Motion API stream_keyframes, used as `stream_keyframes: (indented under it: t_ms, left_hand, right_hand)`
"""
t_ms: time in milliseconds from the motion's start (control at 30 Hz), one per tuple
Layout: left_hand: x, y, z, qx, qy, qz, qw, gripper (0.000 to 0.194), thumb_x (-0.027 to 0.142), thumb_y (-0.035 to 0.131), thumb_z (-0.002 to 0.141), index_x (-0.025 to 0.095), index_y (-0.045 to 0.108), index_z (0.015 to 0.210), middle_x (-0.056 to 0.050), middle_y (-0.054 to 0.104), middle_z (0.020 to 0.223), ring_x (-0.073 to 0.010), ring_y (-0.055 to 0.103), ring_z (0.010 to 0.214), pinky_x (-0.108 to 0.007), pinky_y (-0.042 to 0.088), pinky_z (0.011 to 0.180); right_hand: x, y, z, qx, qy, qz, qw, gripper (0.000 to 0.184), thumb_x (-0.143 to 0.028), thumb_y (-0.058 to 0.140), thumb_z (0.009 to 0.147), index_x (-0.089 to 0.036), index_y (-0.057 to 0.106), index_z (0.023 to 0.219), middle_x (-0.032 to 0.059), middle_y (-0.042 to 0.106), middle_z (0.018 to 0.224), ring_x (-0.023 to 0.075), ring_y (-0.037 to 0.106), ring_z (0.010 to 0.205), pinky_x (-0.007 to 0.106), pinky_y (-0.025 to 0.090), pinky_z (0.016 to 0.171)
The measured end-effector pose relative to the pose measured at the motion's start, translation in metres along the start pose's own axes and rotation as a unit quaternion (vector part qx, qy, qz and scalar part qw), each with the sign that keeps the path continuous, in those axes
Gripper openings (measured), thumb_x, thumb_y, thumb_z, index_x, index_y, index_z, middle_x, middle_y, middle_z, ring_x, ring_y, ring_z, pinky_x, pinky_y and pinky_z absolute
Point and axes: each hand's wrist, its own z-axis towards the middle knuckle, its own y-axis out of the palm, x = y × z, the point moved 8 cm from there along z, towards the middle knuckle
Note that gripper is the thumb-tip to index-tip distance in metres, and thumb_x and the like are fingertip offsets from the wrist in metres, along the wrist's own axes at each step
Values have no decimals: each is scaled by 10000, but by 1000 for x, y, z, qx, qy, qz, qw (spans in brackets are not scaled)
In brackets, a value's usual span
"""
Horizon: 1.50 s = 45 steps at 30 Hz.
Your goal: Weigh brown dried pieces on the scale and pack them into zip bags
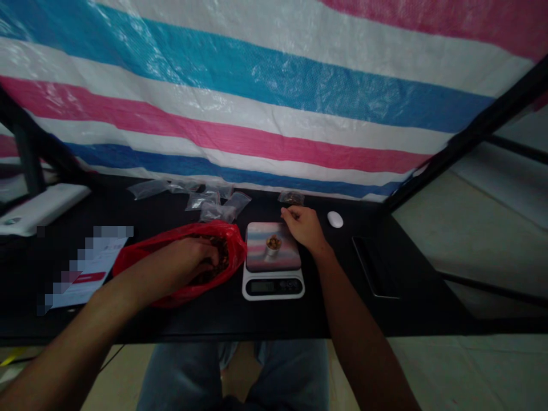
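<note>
My left hand reaches into the mouth of a red plastic bag, among loose brown pieces. Its fingers are hidden by the bag and the pieces. On a white digital kitchen scale with a striped top stands a small white cup holding brown pieces. My right hand rests at the scale's back right corner, fingers curled together. A small clear bag with brown contents lies just beyond those fingers.
Several flat clear plastic bags lie at the back of the black table. A white computer mouse sits to the right, and a printed paper lies left of the red bag. A striped tarpaulin hangs behind.
</note>
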Motion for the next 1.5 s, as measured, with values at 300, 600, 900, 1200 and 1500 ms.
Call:
stream_keyframes:
  t_ms: [300, 600, 900, 1200, 1500]
  left_hand:
    - [-1, 7, -6, -49, -29, -20, 998, 328, 202, 630, 874, 278, 777, 1157, -67, 738, 1288, -272, 712, 1142, -366, 525, 1022]
    - [5, 2, -4, -37, -13, -33, 999, 231, 153, 584, 858, 228, 780, 956, -65, 791, 1062, -239, 744, 948, -312, 550, 889]
    - [-1, -6, 0, -23, -11, -85, 996, 165, 253, 575, 910, 225, 736, 940, -51, 785, 964, -218, 732, 837, -312, 561, 795]
    - [5, -9, -3, 1, -3, -72, 997, 197, 175, 550, 913, 260, 727, 922, 13, 784, 960, -193, 719, 859, -294, 535, 807]
    - [8, -12, 1, 3, -17, -109, 994, 174, 238, 548, 964, 206, 715, 933, -22, 762, 992, -192, 692, 894, -285, 508, 848]
  right_hand:
    - [-1, 0, 0, 5, -14, -1, 1000, 379, -394, 554, 979, -181, 753, 736, 33, 723, 695, 163, 600, 623, 288, 356, 622]
    - [1, 2, 1, 1, -9, -3, 1000, 403, -404, 541, 980, -176, 731, 708, 23, 686, 644, 159, 574, 599, 286, 343, 597]
    - [1, 2, 1, 4, -1, 5, 1000, 390, -410, 556, 974, -187, 736, 711, 32, 701, 647, 170, 599, 615, 282, 369, 598]
    - [-2, 1, 0, -3, -3, 2, 1000, 380, -409, 553, 979, -189, 751, 742, 27, 705, 650, 165, 594, 604, 281, 365, 593]
    - [-2, 1, 0, 4, -6, 20, 1000, 376, -390, 558, 979, -181, 750, 732, 32, 716, 663, 161, 598, 612, 275, 365, 588]
